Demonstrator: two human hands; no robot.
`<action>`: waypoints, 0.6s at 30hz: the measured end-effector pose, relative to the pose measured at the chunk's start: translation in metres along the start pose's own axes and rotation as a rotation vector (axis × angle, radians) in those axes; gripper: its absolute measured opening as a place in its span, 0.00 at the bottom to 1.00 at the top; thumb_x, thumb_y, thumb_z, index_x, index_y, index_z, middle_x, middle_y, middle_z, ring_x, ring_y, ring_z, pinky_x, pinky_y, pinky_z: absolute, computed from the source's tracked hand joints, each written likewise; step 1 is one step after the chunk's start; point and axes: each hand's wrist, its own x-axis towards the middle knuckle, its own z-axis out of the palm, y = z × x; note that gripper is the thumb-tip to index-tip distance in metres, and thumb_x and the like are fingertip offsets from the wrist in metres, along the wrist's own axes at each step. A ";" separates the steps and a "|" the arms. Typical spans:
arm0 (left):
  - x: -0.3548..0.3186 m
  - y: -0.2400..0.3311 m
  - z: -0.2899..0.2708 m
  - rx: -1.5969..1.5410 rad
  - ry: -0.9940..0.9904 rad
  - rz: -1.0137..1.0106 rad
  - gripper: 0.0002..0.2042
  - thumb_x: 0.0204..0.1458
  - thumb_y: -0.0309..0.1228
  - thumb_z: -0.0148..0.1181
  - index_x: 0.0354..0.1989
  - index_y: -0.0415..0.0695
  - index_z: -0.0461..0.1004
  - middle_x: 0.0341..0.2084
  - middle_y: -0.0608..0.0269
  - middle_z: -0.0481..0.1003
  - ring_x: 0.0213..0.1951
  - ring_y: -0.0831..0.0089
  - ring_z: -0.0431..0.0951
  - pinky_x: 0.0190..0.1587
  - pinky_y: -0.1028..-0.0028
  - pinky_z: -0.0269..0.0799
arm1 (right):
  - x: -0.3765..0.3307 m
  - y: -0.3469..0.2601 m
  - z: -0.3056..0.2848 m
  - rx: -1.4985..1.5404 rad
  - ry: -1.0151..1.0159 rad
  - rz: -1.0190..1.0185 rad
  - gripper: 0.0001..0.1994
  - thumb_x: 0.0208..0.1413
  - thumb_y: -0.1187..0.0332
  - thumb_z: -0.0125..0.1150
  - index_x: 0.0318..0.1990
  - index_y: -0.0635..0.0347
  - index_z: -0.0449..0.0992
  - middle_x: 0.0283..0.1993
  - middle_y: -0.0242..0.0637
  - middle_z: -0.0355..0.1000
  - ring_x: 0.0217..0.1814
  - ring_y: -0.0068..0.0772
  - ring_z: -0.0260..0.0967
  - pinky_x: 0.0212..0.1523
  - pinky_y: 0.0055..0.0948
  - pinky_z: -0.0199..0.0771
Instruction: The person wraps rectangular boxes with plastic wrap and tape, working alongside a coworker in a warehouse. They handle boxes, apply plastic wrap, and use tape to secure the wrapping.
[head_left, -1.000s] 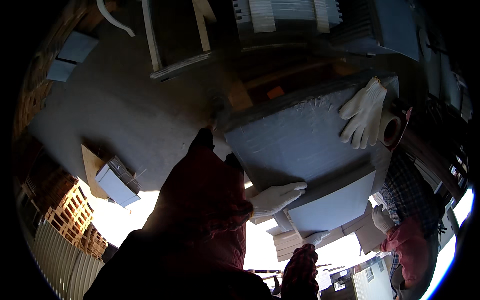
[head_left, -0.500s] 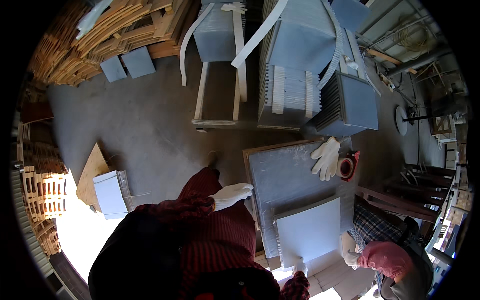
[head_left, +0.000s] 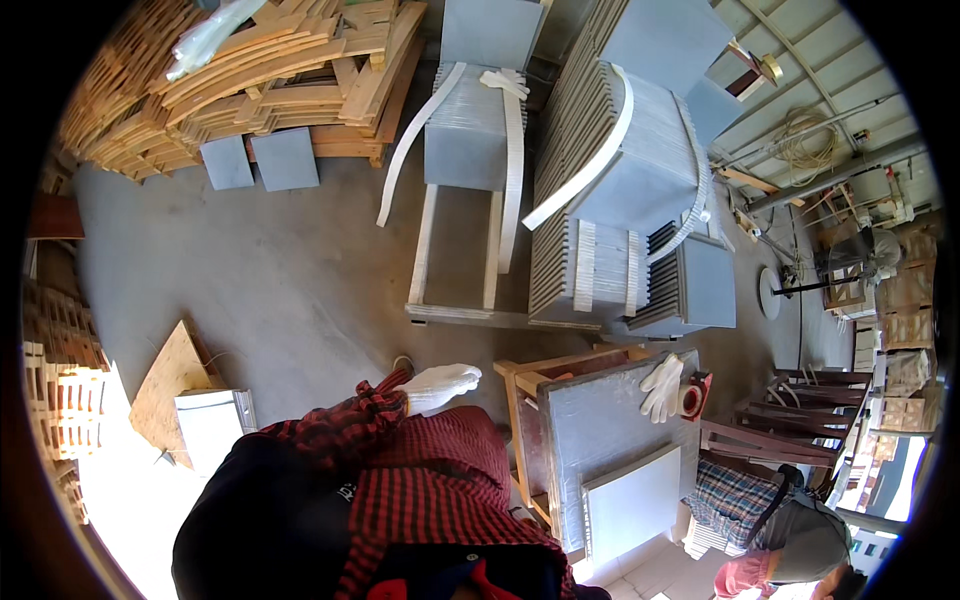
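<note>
My left hand (head_left: 442,388), in a white knit glove, hangs in front of my red-and-black checked clothes. Its fingers are stretched out together, with nothing seen in them. To its right is a low wooden stand (head_left: 533,440) bearing a large grey board (head_left: 585,415) under clear film. On this board lie an off-white glove (head_left: 660,385) and a red tape dispenser (head_left: 693,398) with a roll of tape. A smaller pale panel stack (head_left: 632,505) rests on the board's near part. Below the frame or behind my body, my right hand is hidden.
A co-worker (head_left: 740,510) in checked clothing bends at the lower right. Stacked grey panels with white strips (head_left: 600,260) stand ahead, beside a panel stack on a wooden frame (head_left: 465,150). Wooden pallets (head_left: 300,80) fill the far left; a plywood sheet (head_left: 170,385) lies left.
The view has shifted, so the stacks and board sit lower in it. My right hand, earlier at the pale panel's near edge, has left the view. The co-worker's gloved hand no longer shows.
</note>
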 end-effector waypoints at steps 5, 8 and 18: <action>-0.029 0.118 -0.046 -0.057 0.228 -0.289 0.25 0.66 0.46 0.51 0.63 0.40 0.68 0.47 0.63 0.76 0.46 0.78 0.74 0.49 0.76 0.71 | 0.013 -0.062 0.011 0.095 0.032 0.019 0.25 0.58 0.50 0.51 0.42 0.68 0.78 0.39 0.55 0.78 0.45 0.50 0.77 0.44 0.44 0.72; 0.010 0.086 -0.063 0.012 0.084 -0.051 0.25 0.66 0.48 0.50 0.63 0.42 0.68 0.48 0.63 0.76 0.45 0.78 0.74 0.45 0.76 0.72 | 0.025 -0.081 0.012 0.038 -0.001 0.027 0.23 0.57 0.52 0.51 0.40 0.67 0.78 0.37 0.54 0.78 0.43 0.50 0.77 0.41 0.44 0.73; 0.059 0.155 -0.146 0.112 0.097 -0.065 0.24 0.68 0.44 0.46 0.64 0.38 0.68 0.57 0.59 0.74 0.59 0.72 0.71 0.62 0.73 0.64 | 0.167 -0.181 -0.060 0.011 -0.009 -0.307 0.16 0.58 0.58 0.51 0.38 0.63 0.77 0.34 0.47 0.78 0.37 0.48 0.77 0.36 0.41 0.73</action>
